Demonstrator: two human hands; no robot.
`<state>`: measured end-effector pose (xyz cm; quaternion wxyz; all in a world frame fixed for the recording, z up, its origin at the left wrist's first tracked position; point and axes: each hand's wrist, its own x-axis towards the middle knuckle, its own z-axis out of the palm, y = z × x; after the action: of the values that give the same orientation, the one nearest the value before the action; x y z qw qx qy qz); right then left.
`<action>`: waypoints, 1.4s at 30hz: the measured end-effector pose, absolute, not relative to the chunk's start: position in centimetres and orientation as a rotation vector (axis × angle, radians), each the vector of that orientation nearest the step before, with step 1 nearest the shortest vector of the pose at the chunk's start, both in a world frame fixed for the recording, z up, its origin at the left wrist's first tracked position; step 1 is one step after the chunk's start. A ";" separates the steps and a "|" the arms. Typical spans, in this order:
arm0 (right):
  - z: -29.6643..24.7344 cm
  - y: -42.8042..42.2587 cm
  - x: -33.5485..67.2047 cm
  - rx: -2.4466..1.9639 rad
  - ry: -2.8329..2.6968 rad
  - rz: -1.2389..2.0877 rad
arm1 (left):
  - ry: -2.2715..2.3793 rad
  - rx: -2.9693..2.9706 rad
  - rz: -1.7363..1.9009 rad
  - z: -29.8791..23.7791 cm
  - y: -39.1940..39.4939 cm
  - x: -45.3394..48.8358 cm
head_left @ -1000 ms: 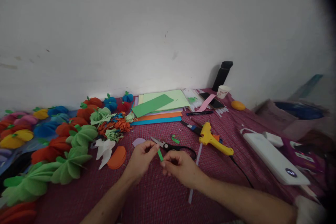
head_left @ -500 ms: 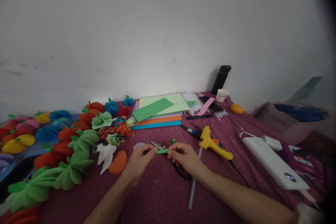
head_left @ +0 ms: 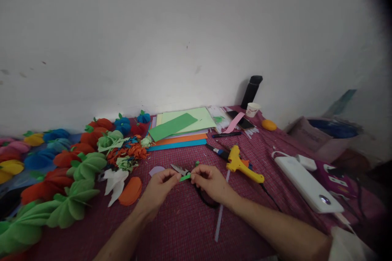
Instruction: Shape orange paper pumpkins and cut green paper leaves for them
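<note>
Though narrow, flat green paper strip [head_left: 184, 178]

Looks like a little craft corner, though whether it's in a home or a small workshop is hard to say. Puffy pumpkin-like ornaments [head_left: 87, 167] crowd 8 to 9 o'clock, coloured sheets [head_left: 180, 126] pile up near dead centre, scissors [head_left: 178, 169] lie around 6, yellow glue gun [head_left: 245, 168] at 4. Checked tablecloth [head_left: 177, 228] underneath, scuffed bare wall [head_left: 190, 16] at 12.
</note>
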<state>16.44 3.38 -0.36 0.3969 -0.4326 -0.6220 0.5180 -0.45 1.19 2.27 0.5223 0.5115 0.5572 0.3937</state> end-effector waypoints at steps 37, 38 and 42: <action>-1.1 7.9 19.4 -1.406 -1.782 0.833 | 1.386 1.283 0.934 1.3 1.6 -0.6; -1.0 8.1 19.6 -1.465 -1.823 0.730 | 1.377 1.291 0.940 1.2 1.6 -0.6; -0.7 8.9 20.1 -1.632 -1.926 0.493 | 1.361 1.321 0.962 1.0 1.7 -0.7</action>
<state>20.10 8.88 -0.70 0.2808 -0.6088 -0.7188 0.1841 -0.66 1.71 0.97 0.4859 0.5429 0.5595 0.3952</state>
